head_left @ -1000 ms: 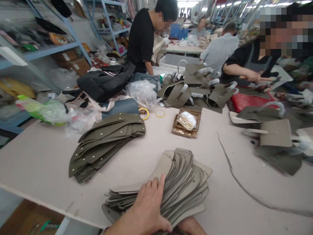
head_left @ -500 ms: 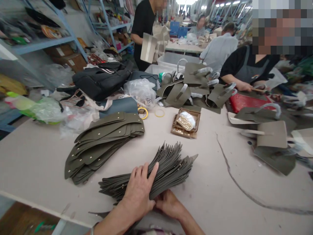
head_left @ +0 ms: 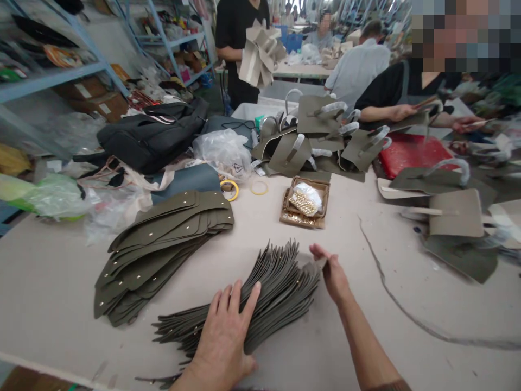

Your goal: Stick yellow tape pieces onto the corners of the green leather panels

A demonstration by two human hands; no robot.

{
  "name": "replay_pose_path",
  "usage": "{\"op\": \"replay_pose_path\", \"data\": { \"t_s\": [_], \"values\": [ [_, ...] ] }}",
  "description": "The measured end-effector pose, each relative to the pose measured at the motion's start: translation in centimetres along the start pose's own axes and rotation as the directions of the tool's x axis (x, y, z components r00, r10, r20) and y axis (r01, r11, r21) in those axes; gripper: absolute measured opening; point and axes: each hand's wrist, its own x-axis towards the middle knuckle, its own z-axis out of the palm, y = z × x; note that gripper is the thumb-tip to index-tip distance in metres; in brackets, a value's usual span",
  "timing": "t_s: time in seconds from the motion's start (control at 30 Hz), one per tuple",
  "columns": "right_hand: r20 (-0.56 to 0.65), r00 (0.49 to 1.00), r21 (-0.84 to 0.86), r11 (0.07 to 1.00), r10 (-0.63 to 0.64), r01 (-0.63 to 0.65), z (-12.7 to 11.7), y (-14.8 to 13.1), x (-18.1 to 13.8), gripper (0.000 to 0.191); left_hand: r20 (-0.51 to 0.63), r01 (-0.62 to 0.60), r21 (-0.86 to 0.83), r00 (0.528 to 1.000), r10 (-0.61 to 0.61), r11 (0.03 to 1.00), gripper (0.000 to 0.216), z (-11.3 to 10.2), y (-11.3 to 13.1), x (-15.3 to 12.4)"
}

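A thick fanned stack of dark olive leather-like pieces with small gold studs lies in front of me on the table. My left hand rests on its near side, fingers spread and thumb apart. At the stack's right end, my right hand has thumb and fingers closed around the pointed tip of one piece. Farther left lies a second pile of olive pieces, spread flat with gold studs showing.
Beyond the stack sits a small brown tray of gold studs. Yellow tape, a plastic bag and a black bag lie back left. Olive bag parts and a red tray are farther back; co-workers stand beyond.
My right hand has moved from under the stack's near side to its far right tip. The left hand stays on the stack. The view has shifted slightly.
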Motion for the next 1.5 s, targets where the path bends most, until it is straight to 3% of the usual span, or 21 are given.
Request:
{"op": "replay_pose_path", "data": {
  "t_s": [0.1, 0.17, 0.3, 0.43, 0.5, 0.57, 0.67, 0.73, 0.87, 1.0, 1.2, 1.37, 1.43, 1.5],
  "values": [
    [0.047, 0.998, -0.09, 0.995, -0.033, 0.037, 3.2, 1.0, -4.1, 0.06, -0.017, -0.001, -0.01, 1.0, 0.001, 1.0, 0.124, 0.1, -0.1, 0.2],
    [-0.007, 1.0, -0.109, 0.994, -0.029, 0.028, 3.5, 1.7, -5.7, 0.058, -0.043, -0.018, -0.025, 0.999, 0.017, 1.0, 0.124, 0.3, -0.3, 0.2],
    [-0.207, 0.978, -0.012, 0.999, -0.031, 0.03, 1.3, 1.9, -4.2, 0.06, -0.049, -0.028, -0.045, 0.998, 0.026, 0.999, 0.125, 0.4, -0.5, -0.1],
    [-0.216, 0.97, -0.044, 0.994, -0.108, 0.101, 0.3, -0.2, -2.5, 0.049, -0.04, -0.023, -0.039, 0.999, 0.021, 0.999, 0.126, 0.4, -0.5, -0.3],
    [-0.122, 0.978, -0.178, 0.973, -0.171, 0.148, 0.8, -2.1, -3.1, 0.037, -0.058, -0.032, -0.039, 0.998, 0.03, 0.999, 0.127, 0.4, -0.5, -0.3],
    [0.098, 0.962, -0.332, 0.903, -0.254, 0.272, 1.8, -4.1, -4.2, 0.028, -0.067, -0.039, -0.045, 0.997, 0.036, 0.998, 0.126, 0.5, -0.5, -0.3],
    [0.483, 0.802, -0.433, 0.7, -0.351, 0.567, 3.2, -6.7, -5.5, 0.025, -0.066, -0.038, -0.059, 0.997, 0.034, 0.998, 0.124, 0.7, -0.6, -0.2],
    [0.598, 0.712, -0.455, 0.575, -0.368, 0.68, 3.8, -7.9, -5.9, 0.019, -0.077, -0.038, -0.068, 0.997, 0.032, 0.997, 0.123, 0.9, -0.7, -0.2],
    [0.69, 0.644, -0.508, 0.414, -0.331, 0.756, 4.3, -9.1, -6.4, 0.019, -0.113, -0.051, -0.07, 0.993, 0.043, 0.996, 0.126, 1.7, -0.9, -0.1],
    [0.756, 0.611, -0.551, 0.275, -0.235, 0.788, 4.8, -9.8, -7.0, 0.021, -0.106, -0.051, -0.069, 0.993, 0.044, 0.996, 0.129, 2.4, -0.9, 0.0],
    [0.779, 0.59, -0.532, 0.273, -0.213, 0.801, 5.8, -10.1, -7.6, 0.021, -0.164, -0.061, -0.081, 0.985, 0.047, 0.995, 0.131, 2.7, -0.9, 0.0],
    [0.83, 0.518, -0.468, 0.247, -0.206, 0.848, 6.5, -10.1, -8.3, 0.017, -0.169, -0.05, -0.075, 0.985, 0.037, 0.996, 0.13, 2.6, -0.9, 0.0],
    [0.831, 0.523, -0.48, 0.229, -0.192, 0.847, 6.8, -9.9, -8.5, 0.016, -0.162, -0.047, -0.075, 0.986, 0.034, 0.996, 0.13, 2.6, -0.9, 0.0],
    [0.81, 0.562, -0.529, 0.205, -0.168, 0.824, 7.0, -9.5, -8.4, 0.019, -0.161, -0.051, -0.082, 0.986, 0.038, 0.995, 0.13, 2.7, -0.8, 0.0]
  ]
}}
